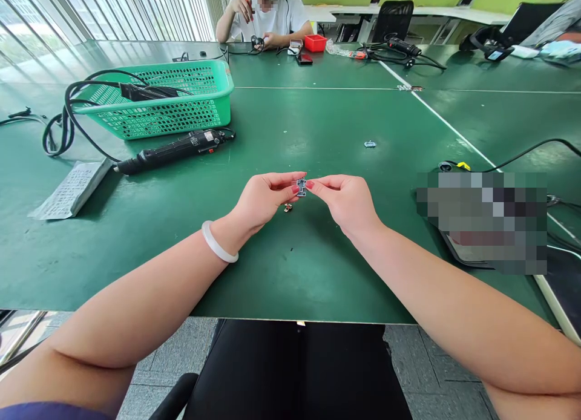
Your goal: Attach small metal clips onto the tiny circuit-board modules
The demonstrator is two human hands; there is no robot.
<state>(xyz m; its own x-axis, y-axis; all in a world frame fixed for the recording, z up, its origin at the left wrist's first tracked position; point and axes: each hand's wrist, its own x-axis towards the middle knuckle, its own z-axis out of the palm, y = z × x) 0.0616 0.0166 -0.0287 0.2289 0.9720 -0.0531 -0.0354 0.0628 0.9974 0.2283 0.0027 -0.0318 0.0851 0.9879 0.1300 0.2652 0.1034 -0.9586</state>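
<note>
I have my left hand [265,193] and right hand [351,199] both pinching a small blue-grey rectangular part [301,188] above the green tabletop [345,275]; uneven fingertip pressure could flip it loose.

Relative to the mint-green, lattice-patterned basket [181,118], the tabletop [295,114] beneath is dark green with white lines [442,118], the power tool [170,153] in front is black with a red accent, the bin [315,43] beyond to the right is red, and the small part [301,190] nearer to the right is blue-grey.
</note>
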